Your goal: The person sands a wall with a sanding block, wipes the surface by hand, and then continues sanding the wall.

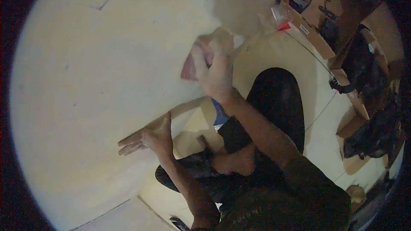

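My right hand (214, 70) is closed around a reddish-brown flat pad (188, 69), up against a broad pale surface (107, 72). Motion blurs the fingers and the pad's upper part. Lower left, my left hand (156, 139) has its fingers stretched out and its thumb raised. It rests by the lower edge of the pale surface and nothing shows in it.
My bent legs in dark trousers (276, 107) and a bare foot (235, 162) are below my hands. A blue-and-white item (220, 113) lies beside them. At the right are an open cardboard box (310, 30) with small dark objects and a black bag (368, 132).
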`<state>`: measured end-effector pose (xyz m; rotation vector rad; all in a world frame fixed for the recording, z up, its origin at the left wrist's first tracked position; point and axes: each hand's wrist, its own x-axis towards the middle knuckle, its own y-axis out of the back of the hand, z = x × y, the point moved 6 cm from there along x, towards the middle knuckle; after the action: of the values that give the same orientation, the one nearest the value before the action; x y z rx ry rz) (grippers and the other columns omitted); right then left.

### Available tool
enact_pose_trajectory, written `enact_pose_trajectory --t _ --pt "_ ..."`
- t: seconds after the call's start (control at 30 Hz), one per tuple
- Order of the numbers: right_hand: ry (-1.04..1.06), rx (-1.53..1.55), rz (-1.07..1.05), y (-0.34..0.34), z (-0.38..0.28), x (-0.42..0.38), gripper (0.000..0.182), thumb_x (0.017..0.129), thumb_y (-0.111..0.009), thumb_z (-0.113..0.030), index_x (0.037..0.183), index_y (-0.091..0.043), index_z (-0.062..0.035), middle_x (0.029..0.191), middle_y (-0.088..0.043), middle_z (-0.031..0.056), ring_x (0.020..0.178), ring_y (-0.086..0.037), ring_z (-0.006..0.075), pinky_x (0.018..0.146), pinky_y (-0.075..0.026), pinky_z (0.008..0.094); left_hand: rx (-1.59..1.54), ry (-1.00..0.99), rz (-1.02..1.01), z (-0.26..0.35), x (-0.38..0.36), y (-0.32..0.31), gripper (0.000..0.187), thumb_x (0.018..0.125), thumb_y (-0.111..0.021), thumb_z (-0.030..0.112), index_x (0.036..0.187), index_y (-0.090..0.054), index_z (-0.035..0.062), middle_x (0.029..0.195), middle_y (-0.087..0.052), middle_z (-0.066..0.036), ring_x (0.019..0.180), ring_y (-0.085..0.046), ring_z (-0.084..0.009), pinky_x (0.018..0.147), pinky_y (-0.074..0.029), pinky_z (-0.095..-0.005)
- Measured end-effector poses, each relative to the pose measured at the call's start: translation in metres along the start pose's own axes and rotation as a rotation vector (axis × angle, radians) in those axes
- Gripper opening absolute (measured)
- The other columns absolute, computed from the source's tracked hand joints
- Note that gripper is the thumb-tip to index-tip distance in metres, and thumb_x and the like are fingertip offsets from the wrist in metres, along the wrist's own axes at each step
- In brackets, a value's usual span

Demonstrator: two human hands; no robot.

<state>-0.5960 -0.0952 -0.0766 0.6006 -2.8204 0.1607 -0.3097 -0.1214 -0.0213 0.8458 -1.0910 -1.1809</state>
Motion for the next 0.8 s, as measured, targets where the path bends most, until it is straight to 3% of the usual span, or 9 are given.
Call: enact_pose_trajectory --t 0.1,0.13,0.17,0.23,0.37,0.43,0.57,0.73,0.8 --pt "-0.158 0.116 0.054 0.002 0.013 0.029 0.031 0.097 -0.064 -0.031 0.104 -0.063 -0.0008 0.089 -0.07 0.0214 0.078 -0.069 0.0406 0.069 -0.053 0.0476 0.011 0.015 0.003 -0.003 -0.002 -0.001 0.108 0.072 -0.089 0.043 0.13 -0.035 -0.0294 0.132 -0.044 -0.049 0.12 -0.052 -0.0482 0.108 -0.037 -0.0529" --pt "-0.238 0.175 0.038 0.001 0.016 0.036 0.03 0.097 -0.064 -0.03 0.104 -0.063 -0.0011 0.089 -0.071 0.0207 0.078 -0.07 0.0406 0.069 -0.053 0.0472 0.267 -0.007 0.165 0.003 -0.006 0.004 0.109 0.07 -0.09 0.045 0.13 -0.037 -0.0278 0.133 -0.042 -0.05 0.122 -0.05 -0.0483 0.109 -0.036 -0.0532" --pt "-0.134 0.133 0.02 0.002 0.013 0.028 0.029 0.097 -0.065 -0.03 0.105 -0.062 -0.0014 0.089 -0.071 0.0208 0.077 -0.07 0.0405 0.068 -0.054 0.0466 0.522 -0.031 0.326 0.012 -0.011 0.003 0.109 0.067 -0.091 0.046 0.13 -0.039 -0.0262 0.134 -0.039 -0.051 0.124 -0.047 -0.0485 0.11 -0.035 -0.0535" --pt "0.031 0.084 -0.011 0.0 0.009 0.009 0.028 0.097 -0.065 -0.028 0.107 -0.062 -0.002 0.089 -0.071 0.0208 0.077 -0.071 0.04 0.067 -0.054 0.0451 0.532 -0.04 0.348 0.013 -0.01 -0.002 0.113 0.067 -0.091 0.048 0.131 -0.036 -0.0267 0.136 -0.033 -0.053 0.13 -0.039 -0.0507 0.112 -0.03 -0.0554" --pt "0.087 0.152 -0.031 -0.004 -0.01 0.015 0.027 0.096 -0.066 -0.026 0.111 -0.062 -0.0033 0.092 -0.072 0.0208 0.08 -0.072 0.0375 0.067 -0.056 0.0424 -0.106 0.121 -0.168 -0.014 0.004 -0.012 0.124 0.07 -0.088 0.051 0.135 -0.022 -0.0311 0.143 -0.015 -0.055 0.139 -0.021 -0.0564 0.117 -0.017 -0.0598" --pt "0.123 0.167 -0.013 0.001 -0.023 0.028 0.025 0.096 -0.066 -0.024 0.111 -0.062 -0.0041 0.092 -0.072 0.0206 0.08 -0.073 0.0364 0.067 -0.056 0.0424 0.09 0.144 -0.075 -0.01 -0.001 -0.008 0.124 0.07 -0.088 0.052 0.136 -0.022 -0.0309 0.143 -0.014 -0.056 0.139 -0.021 -0.057 0.116 -0.018 -0.0596" --pt "0.036 0.087 0.044 0.002 0.007 0.01 0.026 0.096 -0.066 -0.023 0.113 -0.062 -0.0047 0.092 -0.072 0.0193 0.079 -0.073 0.0338 0.067 -0.057 0.0408 0.649 -0.093 0.401 0.019 -0.013 0.003 0.115 0.07 -0.089 0.049 0.132 -0.031 -0.0292 0.132 -0.036 -0.053 0.126 -0.042 -0.0545 0.111 -0.032 -0.0548" --pt "0.071 0.09 -0.066 0.003 -0.016 0.025 0.028 0.096 -0.067 -0.025 0.115 -0.062 -0.0049 0.095 -0.073 0.0189 0.081 -0.074 0.0333 0.069 -0.058 0.0409 -0.038 -0.019 -0.06 -0.02 0.003 -0.014 0.107 0.072 -0.088 0.049 0.128 -0.038 -0.027 0.127 -0.046 -0.05 0.127 -0.043 -0.0534 0.112 -0.028 -0.0588" --pt "0.148 -0.004 0.103 0.006 0.011 0.019 0.027 0.095 -0.067 -0.025 0.113 -0.061 -0.0054 0.093 -0.072 0.0178 0.078 -0.073 0.0337 0.067 -0.057 0.0424 -0.125 -0.028 -0.102 -0.002 0.002 -0.008 0.107 0.073 -0.087 0.049 0.129 -0.037 -0.0267 0.127 -0.045 -0.05 0.13 -0.04 -0.0523 0.113 -0.023 -0.0601"
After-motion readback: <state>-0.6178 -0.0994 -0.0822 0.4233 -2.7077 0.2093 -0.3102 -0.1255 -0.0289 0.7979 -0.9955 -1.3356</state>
